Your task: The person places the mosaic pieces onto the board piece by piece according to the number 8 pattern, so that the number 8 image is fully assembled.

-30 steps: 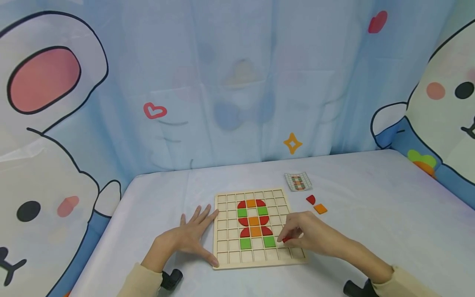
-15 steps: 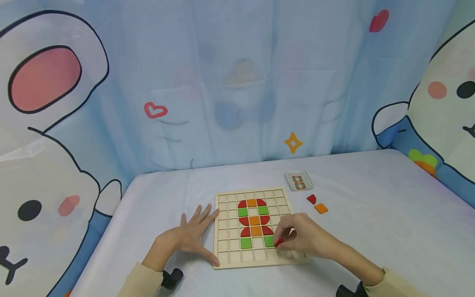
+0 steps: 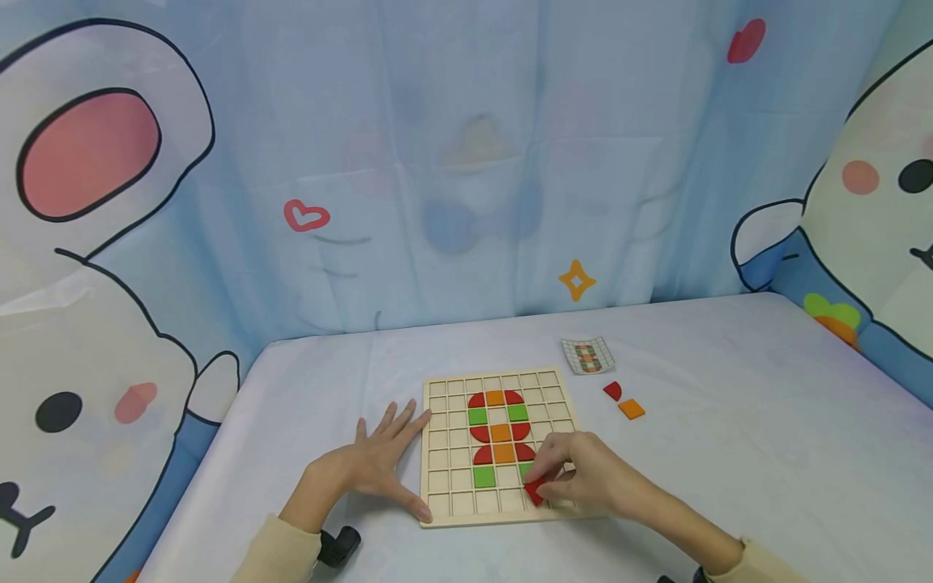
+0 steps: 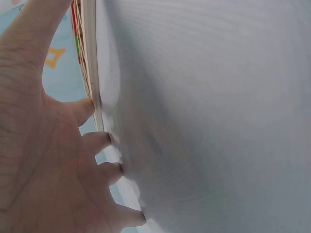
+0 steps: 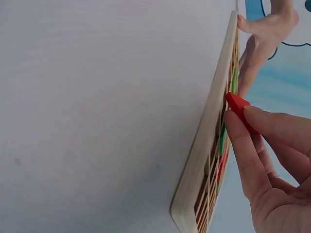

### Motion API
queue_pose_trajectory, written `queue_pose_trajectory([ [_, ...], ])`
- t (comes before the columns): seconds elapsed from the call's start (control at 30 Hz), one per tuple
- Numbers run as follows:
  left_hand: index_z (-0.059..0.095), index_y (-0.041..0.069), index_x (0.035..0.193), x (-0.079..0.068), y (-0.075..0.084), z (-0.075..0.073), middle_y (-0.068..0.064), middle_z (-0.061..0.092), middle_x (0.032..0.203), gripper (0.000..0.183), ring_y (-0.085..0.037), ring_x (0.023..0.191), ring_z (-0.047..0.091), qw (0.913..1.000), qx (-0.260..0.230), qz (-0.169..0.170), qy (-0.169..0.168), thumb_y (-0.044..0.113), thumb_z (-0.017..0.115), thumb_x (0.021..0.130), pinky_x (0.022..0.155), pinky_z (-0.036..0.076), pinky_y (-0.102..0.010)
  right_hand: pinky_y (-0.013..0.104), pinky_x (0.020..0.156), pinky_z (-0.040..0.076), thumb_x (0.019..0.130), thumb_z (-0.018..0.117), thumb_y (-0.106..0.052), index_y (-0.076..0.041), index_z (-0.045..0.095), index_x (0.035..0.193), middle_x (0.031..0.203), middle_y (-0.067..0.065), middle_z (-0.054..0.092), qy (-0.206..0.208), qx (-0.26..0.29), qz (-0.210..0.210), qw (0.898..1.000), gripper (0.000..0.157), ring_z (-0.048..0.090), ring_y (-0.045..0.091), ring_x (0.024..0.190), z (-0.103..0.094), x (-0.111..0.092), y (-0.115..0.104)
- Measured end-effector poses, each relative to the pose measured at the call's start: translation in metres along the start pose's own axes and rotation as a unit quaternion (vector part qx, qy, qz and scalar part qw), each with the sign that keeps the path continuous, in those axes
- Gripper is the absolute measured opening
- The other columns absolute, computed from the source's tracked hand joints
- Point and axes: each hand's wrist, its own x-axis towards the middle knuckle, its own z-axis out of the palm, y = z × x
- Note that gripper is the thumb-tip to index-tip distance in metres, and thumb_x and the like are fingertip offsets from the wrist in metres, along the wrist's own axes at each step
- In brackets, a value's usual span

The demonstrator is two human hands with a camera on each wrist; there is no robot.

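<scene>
A wooden grid board (image 3: 443,510) lies on the white table, with red quarter-round, orange square and green square tiles in its middle cells. My right hand (image 3: 583,478) pinches a red quarter-round tile (image 3: 534,491) between thumb and fingers, close over the near row of cells, just below the right green tile. In the right wrist view the red tile (image 5: 238,108) stands tilted at the board's near edge. My left hand (image 3: 372,470) lies with fingers spread at the board's left side, thumb at the near left corner. The left wrist view shows its fingertips along the board's edge.
One loose red tile (image 3: 612,391) and one orange square tile (image 3: 631,409) lie right of the board. Behind them is a small pattern card (image 3: 587,356). A blue cartoon curtain (image 3: 466,243) hangs behind the table.
My right hand has moved left and nearer with the red tile, from the board's right side to below the right green tile. The left hand stays in place.
</scene>
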Motion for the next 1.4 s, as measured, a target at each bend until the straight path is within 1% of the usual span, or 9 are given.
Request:
queue_pose_trajectory([
  [0.1,0.013,0.015,0.17,0.0,0.0,0.0,-0.015,0.002,0.176,0.134,-0.041,0.16,-0.004,1.0,0.0,0.001,0.0,0.058,0.093,0.07,0.117,0.002,-0.079,0.021,0.075,0.058,0.086,0.085,-0.002,-0.011,0.086,0.094,0.091,-0.009,0.067,0.005,0.004,0.004,1.0,0.013,0.058,0.007,0.088,0.004,-0.002,0.001],
  [0.23,0.013,0.016,0.17,0.0,0.0,0.0,-0.015,0.002,0.176,0.134,-0.041,0.16,-0.004,1.0,0.003,0.001,0.0,0.058,0.093,0.071,0.117,0.003,-0.079,0.021,0.073,0.057,0.085,0.085,-0.001,-0.011,0.086,0.094,0.091,-0.01,0.067,0.012,-0.005,0.001,1.0,0.013,0.058,0.005,0.088,0.007,-0.004,0.001],
  [0.47,0.013,0.017,0.17,0.001,0.0,0.0,-0.015,0.002,0.176,0.135,-0.042,0.16,-0.003,1.0,0.007,-0.003,0.0,0.06,0.093,0.07,0.117,0.003,-0.08,0.019,0.071,0.054,0.084,0.085,0.0,-0.006,0.086,0.095,0.089,-0.01,0.062,0.007,-0.064,0.015,0.998,0.012,0.055,0.005,0.084,0.009,-0.002,-0.008],
  [0.67,0.013,0.018,0.17,0.0,0.0,0.001,-0.014,0.002,0.176,0.135,-0.041,0.161,-0.003,1.0,0.005,-0.006,0.0,0.06,0.093,0.07,0.118,0.003,-0.079,0.021,0.073,0.054,0.083,0.086,-0.001,-0.006,0.086,0.093,0.087,-0.011,0.061,0.01,-0.114,-0.004,0.993,0.011,0.055,0.004,0.083,0.012,0.001,-0.01],
  [0.87,0.011,0.019,0.17,0.003,-0.002,0.0,-0.014,0.0,0.176,0.135,-0.041,0.16,-0.005,0.9999,0.004,-0.005,-0.009,0.063,0.091,0.07,0.118,0.002,-0.079,0.021,0.072,0.055,0.083,0.086,-0.001,-0.006,0.086,0.093,0.088,-0.011,0.06,0.0,-0.139,-0.011,0.99,0.011,0.054,0.005,0.082,0.012,0.003,-0.011],
  [1.03,0.01,0.02,0.17,0.003,-0.002,0.001,-0.013,-0.001,0.176,0.136,-0.04,0.161,-0.006,0.9999,0.007,-0.006,-0.011,0.066,0.089,0.071,0.118,0.001,-0.078,0.021,0.071,0.054,0.084,0.085,0.001,-0.005,0.085,0.096,0.09,-0.01,0.06,-0.024,-0.144,-0.025,0.989,0.014,0.053,0.006,0.082,0.007,0.002,-0.011],
  [1.17,0.01,0.019,0.17,0.002,-0.001,0.001,-0.013,-0.001,0.176,0.136,-0.039,0.161,-0.006,0.9999,0.007,-0.007,-0.006,0.063,0.091,0.071,0.119,0.001,-0.077,0.021,0.072,0.054,0.085,0.084,0.0,-0.006,0.085,0.099,0.092,-0.011,0.061,-0.039,-0.135,-0.03,0.99,0.015,0.053,0.006,0.083,0.003,0.003,-0.008],
  [1.4,0.01,0.019,0.17,0.001,0.0,-0.001,-0.012,-0.002,0.176,0.135,-0.038,0.161,-0.006,0.9999,0.003,-0.009,-0.008,0.061,0.091,0.072,0.119,0.0,-0.077,0.021,0.071,0.053,0.083,0.086,-0.001,-0.006,0.085,0.1,0.091,-0.01,0.061,-0.027,-0.108,-0.022,0.994,0.017,0.053,0.006,0.084,0.003,0.003,-0.007],
])
